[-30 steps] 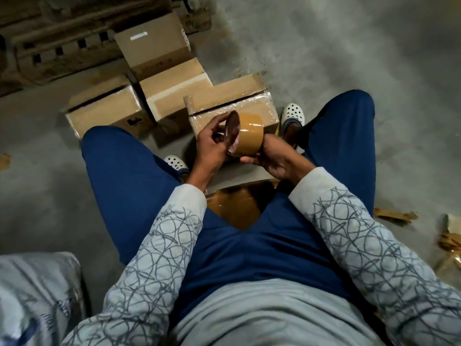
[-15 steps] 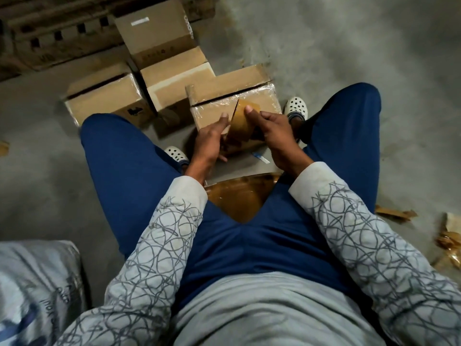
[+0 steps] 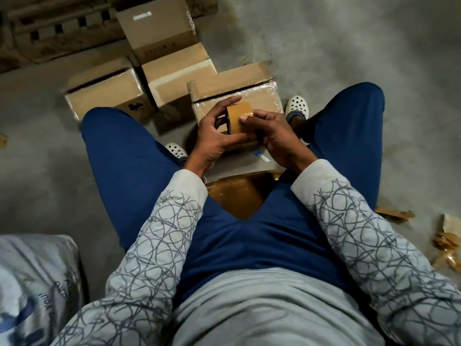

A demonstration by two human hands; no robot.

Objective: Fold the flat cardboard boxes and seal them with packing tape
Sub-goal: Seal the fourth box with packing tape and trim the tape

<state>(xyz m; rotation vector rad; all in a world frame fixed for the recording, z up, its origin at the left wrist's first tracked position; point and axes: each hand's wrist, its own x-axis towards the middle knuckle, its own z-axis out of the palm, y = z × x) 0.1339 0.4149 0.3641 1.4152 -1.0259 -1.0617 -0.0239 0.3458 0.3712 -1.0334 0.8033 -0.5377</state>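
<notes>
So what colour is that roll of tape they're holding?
Tan brown; the tape roll shows best in the head view.

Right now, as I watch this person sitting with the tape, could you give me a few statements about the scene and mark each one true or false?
1. The left hand and the right hand both hold the tape roll. True.
2. Several cardboard boxes stand on the floor ahead of the person. True.
3. The tape roll lies on the floor. False: it is held up in the hands, in front of the nearest box.
4. The person wears black boots. False: the shoes are white with holes.
5. The right thumb rests on the roll's outer face. True.
</notes>
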